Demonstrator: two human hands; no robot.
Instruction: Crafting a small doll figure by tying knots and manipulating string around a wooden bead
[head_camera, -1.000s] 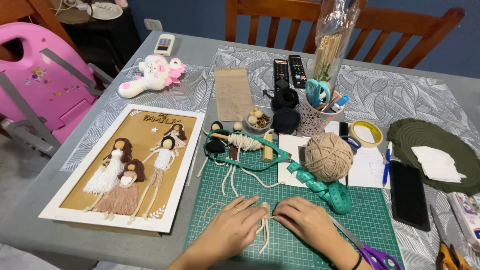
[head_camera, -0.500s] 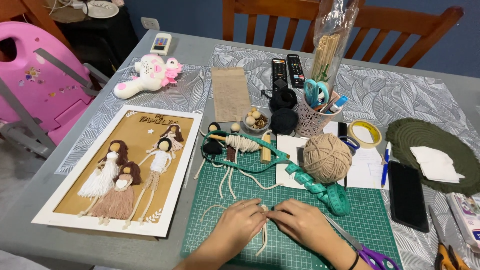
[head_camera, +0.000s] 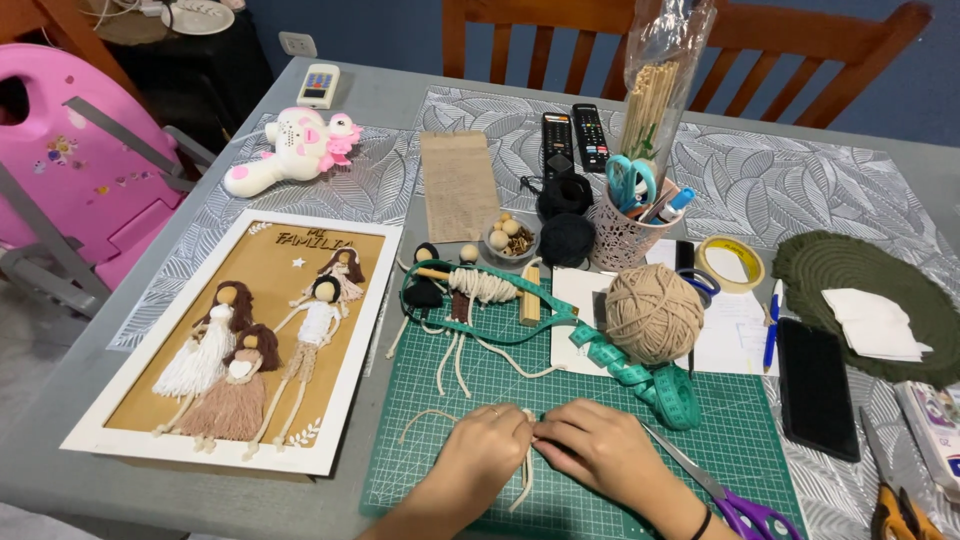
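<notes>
Left hand (head_camera: 487, 445) and right hand (head_camera: 597, 452) close together low on the green cutting mat (head_camera: 470, 385), fingertips meeting and pinching cream cord strands (head_camera: 525, 470). Cord lying on the mat under both hands, one loop trailing off to the left.

Small bowl (head_camera: 510, 241) behind, with wooden beads inside. Pink pencil cup (head_camera: 627, 238) with blue scissors and pens standing in it. Clear bag (head_camera: 662, 85) full of wooden sticks, upright.

One ball of beige yarn (head_camera: 653, 312). One green measuring tape (head_camera: 640, 375). Two black remotes (head_camera: 574, 138). One picture frame (head_camera: 240, 340) with four yarn dolls. One pair of purple scissors (head_camera: 745, 512) just beside the right wrist.
</notes>
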